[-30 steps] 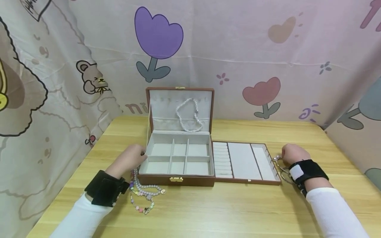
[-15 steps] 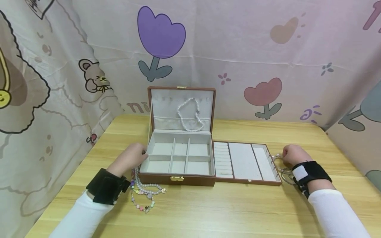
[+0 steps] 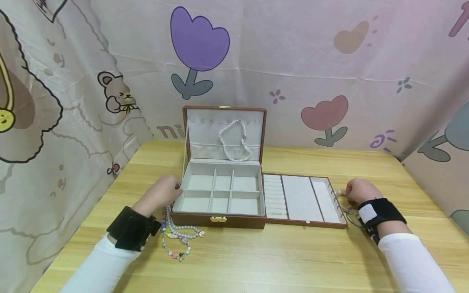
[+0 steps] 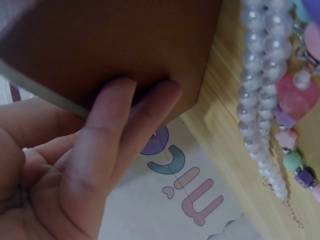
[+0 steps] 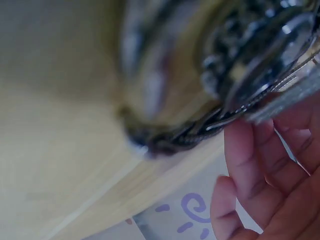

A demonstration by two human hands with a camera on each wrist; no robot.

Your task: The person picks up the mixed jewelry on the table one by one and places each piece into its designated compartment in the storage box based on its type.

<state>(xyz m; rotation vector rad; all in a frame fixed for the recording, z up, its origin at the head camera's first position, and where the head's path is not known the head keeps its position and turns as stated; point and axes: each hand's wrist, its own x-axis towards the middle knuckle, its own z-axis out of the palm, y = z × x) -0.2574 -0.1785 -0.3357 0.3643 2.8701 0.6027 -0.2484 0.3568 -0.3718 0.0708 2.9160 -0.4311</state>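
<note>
A brown jewelry box (image 3: 228,221) with its lid up sits mid-table. My left hand (image 3: 166,191) is at its left wall; in the left wrist view, fingers (image 4: 112,102) press the brown outer side while others go behind the pale rim. Beside that hand lie pearl strands (image 3: 181,232) and a colorful beaded strand (image 3: 171,255). My right hand (image 3: 363,190) rests by several metal bracelets (image 3: 352,217). In the right wrist view, bent fingers (image 5: 239,142) meet a grey strip; the thumb is hidden, so I cannot tell whether they grip it.
Inside the box are several dividers (image 3: 220,191). A white bead necklace (image 3: 221,140) hangs in the raised lid (image 3: 201,136). Right of the box lies a flat tray (image 3: 300,195) with ring rolls (image 3: 275,197). A printed cloth (image 3: 249,53) forms the backdrop behind the wooden table (image 3: 256,264).
The head view has shifted slightly. Both hands stay in nearly the same place, and the box, tray and jewelry show no clear movement.
</note>
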